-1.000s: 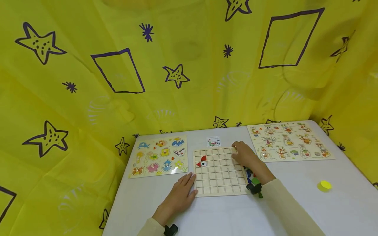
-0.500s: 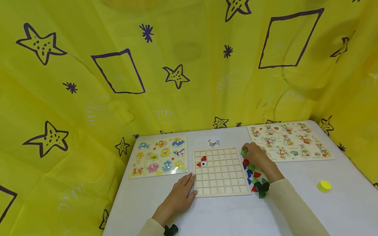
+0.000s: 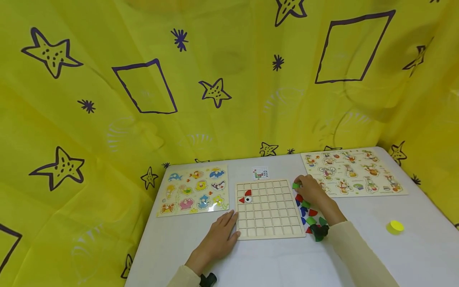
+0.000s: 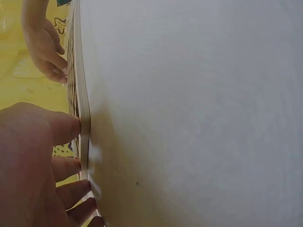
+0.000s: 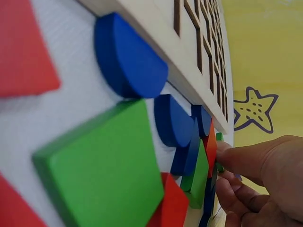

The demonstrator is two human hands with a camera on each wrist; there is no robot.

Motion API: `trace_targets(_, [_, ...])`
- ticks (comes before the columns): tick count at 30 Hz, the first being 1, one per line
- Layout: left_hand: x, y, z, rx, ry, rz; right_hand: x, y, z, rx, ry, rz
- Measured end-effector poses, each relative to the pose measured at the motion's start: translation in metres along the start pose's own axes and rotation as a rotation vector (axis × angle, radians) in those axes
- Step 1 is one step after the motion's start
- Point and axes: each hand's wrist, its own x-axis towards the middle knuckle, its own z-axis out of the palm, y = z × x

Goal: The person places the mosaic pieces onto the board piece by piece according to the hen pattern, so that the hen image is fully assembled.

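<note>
A wooden grid board point(image 3: 269, 215) lies flat on the table, with a red quarter-round piece point(image 3: 248, 193), a red triangle point(image 3: 242, 200) and a white eye piece point(image 3: 248, 199) in its upper left cells. Fingers extended, my left hand point(image 3: 216, 237) rests against the board's lower left edge. Just off the upper right corner, my right hand point(image 3: 310, 189) pinches a small green block point(image 3: 295, 185) between thumb and fingers. Loose pieces lie along the board's right side, among them a green block point(image 5: 104, 170), a blue half-round point(image 5: 130, 56) and a red piece point(image 5: 23, 52).
Behind the board lies a small picture card point(image 3: 260, 173). An animal puzzle point(image 3: 195, 191) is at the left, and a larger figure puzzle point(image 3: 358, 171) at the back right, partly behind my right hand. A yellow round object point(image 3: 395, 227) sits far right. Yellow curtain point(image 3: 229, 131) surrounds the table.
My right hand has moved right, from the board's upper right corner to beside it, and now pinches a green block. More loose pieces show. The left hand stays put.
</note>
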Motion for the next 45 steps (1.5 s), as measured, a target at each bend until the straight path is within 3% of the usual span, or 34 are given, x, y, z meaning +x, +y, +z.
trace_targets(6, [0.0, -0.001, 0.0, 0.011, -0.002, -0.002, 0.0, -0.005, 0.0, -0.012, 0.057, -0.06])
trace_targets(11, [-0.001, -0.001, 0.0, 0.002, -0.006, -0.006, -0.003, -0.026, 0.007, -0.008, 0.064, -0.119])
trace_targets(19, [-0.001, -0.001, -0.001, 0.001, 0.002, -0.01, -0.013, -0.077, 0.044, -0.042, -0.003, -0.196])
trace_targets(26, [-0.001, -0.001, -0.003, -0.004, 0.004, -0.004, -0.021, -0.107, 0.076, -0.043, -0.004, -0.231])
trace_targets(32, [0.0, -0.002, -0.001, -0.001, 0.0, 0.002, -0.022, -0.115, 0.091, -0.064, 0.006, -0.28])
trace_targets(45, [0.0, -0.003, 0.0, 0.001, 0.005, 0.017, -0.024, -0.122, 0.097, -0.05, 0.009, -0.319])
